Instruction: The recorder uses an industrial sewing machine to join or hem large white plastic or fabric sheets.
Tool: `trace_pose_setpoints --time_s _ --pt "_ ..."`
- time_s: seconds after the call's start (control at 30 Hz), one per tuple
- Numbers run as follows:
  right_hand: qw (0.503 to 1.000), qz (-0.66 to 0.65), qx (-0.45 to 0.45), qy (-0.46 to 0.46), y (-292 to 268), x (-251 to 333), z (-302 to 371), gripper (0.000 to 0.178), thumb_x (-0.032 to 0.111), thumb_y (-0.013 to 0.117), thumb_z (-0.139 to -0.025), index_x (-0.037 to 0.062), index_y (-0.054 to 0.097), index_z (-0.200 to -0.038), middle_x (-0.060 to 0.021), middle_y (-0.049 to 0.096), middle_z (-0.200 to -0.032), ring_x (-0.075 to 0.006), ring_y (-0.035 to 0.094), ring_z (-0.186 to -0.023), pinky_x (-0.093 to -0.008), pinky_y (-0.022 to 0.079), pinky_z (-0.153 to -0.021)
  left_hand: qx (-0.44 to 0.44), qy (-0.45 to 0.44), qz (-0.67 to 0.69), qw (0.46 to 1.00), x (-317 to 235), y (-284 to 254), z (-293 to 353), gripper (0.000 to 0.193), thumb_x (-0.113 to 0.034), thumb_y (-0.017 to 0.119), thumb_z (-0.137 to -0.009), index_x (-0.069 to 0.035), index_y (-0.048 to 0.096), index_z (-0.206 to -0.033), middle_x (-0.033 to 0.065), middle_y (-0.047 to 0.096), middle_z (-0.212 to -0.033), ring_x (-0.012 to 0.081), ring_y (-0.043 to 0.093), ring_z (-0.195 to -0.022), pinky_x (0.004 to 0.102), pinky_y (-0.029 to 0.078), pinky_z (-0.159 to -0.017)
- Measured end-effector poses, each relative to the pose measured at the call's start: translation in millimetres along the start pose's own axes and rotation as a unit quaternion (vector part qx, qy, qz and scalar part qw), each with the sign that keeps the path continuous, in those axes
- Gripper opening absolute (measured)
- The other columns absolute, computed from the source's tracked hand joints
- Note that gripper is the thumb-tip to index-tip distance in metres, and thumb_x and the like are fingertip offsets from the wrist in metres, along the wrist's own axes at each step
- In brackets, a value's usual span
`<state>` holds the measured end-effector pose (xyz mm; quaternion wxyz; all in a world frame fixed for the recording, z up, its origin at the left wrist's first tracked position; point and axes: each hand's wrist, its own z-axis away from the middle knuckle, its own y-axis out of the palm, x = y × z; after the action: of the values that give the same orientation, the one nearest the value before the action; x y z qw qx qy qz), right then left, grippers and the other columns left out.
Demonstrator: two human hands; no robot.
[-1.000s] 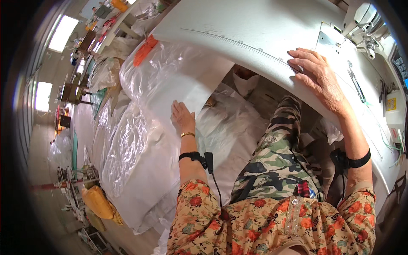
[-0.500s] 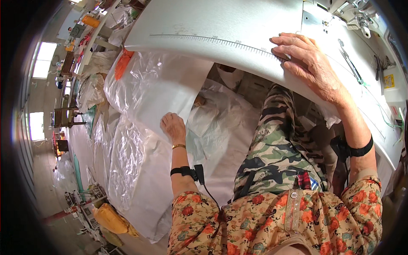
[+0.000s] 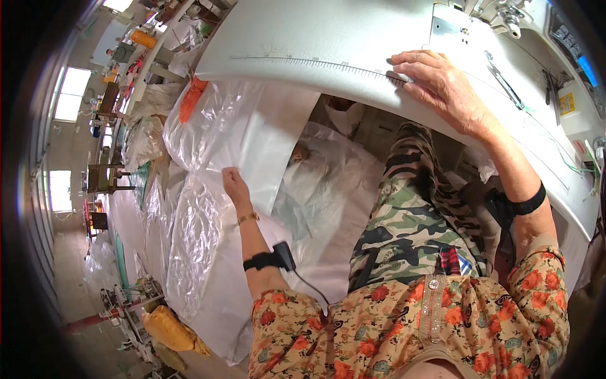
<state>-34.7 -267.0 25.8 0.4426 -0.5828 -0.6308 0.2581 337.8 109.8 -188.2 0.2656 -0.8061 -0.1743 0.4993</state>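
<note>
My left hand [image 3: 235, 187] is closed over a pale, smooth sheet [image 3: 278, 136] that hangs from the table's front edge. Its fingers curl inward, and whatever may be between them is hidden. My right hand [image 3: 442, 88] lies on the pale sewing machine table [image 3: 303, 31], fingers stretched out and holding nothing visible. Those fingertips rest by the right end of a printed ruler scale [image 3: 315, 61]. Crinkled clear plastic [image 3: 196, 221] spreads under and left of my left hand.
Tweezers [image 3: 505, 81] lie on the table right of my right hand, with green thread [image 3: 565, 161] farther along. The sewing machine's metal parts [image 3: 510, 22] stand at the far right. An orange cloth [image 3: 192, 100] hangs at the table's left corner; a yellow bundle [image 3: 169, 328] lies lower left.
My left hand has moved left and slightly farther away, turning more onto its side. My right hand stays on the table by the scale. The whole view has shifted slightly.
</note>
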Motion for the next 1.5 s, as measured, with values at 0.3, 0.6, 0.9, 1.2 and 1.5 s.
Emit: trace_pose_setpoints --time_s 0.3,0.6,0.9,1.2,1.5 --pt "0.873 -0.42 0.226 0.101 90 89 59 0.045 0.043 0.06 -0.093 0.0007 0.069 -0.104 -0.0197 0.069 -0.096 -0.0331 0.066 -0.091 -0.0419 0.052 -0.085 0.269 0.144 0.07 0.95 -123 -38 169 0.012 -0.011 0.052 -0.096 -0.001 0.054 -0.089 0.0164 0.056 -0.076 0.0327 0.054 -0.068 0.0375 0.045 -0.062" --pt "0.478 -0.725 -0.044 0.493 176 60 79 0.046 0.029 0.058 -0.096 -0.0089 0.054 -0.122 -0.0191 0.063 -0.116 -0.0279 0.063 -0.103 -0.0398 0.049 -0.094 0.524 0.048 0.234 0.818 -238 -128 219 0.008 -0.004 0.058 -0.093 0.0 0.057 -0.086 0.0068 0.053 -0.07 0.0163 0.048 -0.062 0.0298 0.041 -0.059" --pt "0.758 -0.532 0.054 0.373 107 79 117 0.019 0.015 0.063 -0.09 -0.001 0.066 -0.099 0.0005 0.064 -0.082 -0.0061 0.058 -0.074 -0.0245 0.05 -0.066 0.643 -0.048 0.167 0.746 -232 -146 185 0.015 -0.01 0.072 -0.085 0.0 0.066 -0.094 0.0044 0.067 -0.082 0.0114 0.06 -0.076 0.0277 0.05 -0.072" --pt "0.713 -0.564 0.184 0.375 75 93 181 0.028 0.024 0.064 -0.084 -0.0032 0.068 -0.088 -0.0092 0.066 -0.071 -0.0143 0.062 -0.056 -0.0272 0.051 -0.054 0.547 0.251 0.141 0.786 -299 10 236 0.02 -0.014 0.073 -0.08 -0.001 0.058 -0.086 0.0125 0.063 -0.075 0.0246 0.062 -0.065 0.0349 0.05 -0.062" --pt "0.614 -0.625 0.053 0.479 90 64 229 0.029 0.034 0.063 -0.094 0.0053 0.056 -0.091 -0.0025 0.057 -0.079 -0.0113 0.059 -0.064 -0.0249 0.051 -0.061 0.593 0.085 0.194 0.777 -269 53 259 0.02 -0.016 0.069 -0.084 0.0 0.058 -0.08 0.005 0.06 -0.068 0.0136 0.055 -0.061 0.029 0.044 -0.056"
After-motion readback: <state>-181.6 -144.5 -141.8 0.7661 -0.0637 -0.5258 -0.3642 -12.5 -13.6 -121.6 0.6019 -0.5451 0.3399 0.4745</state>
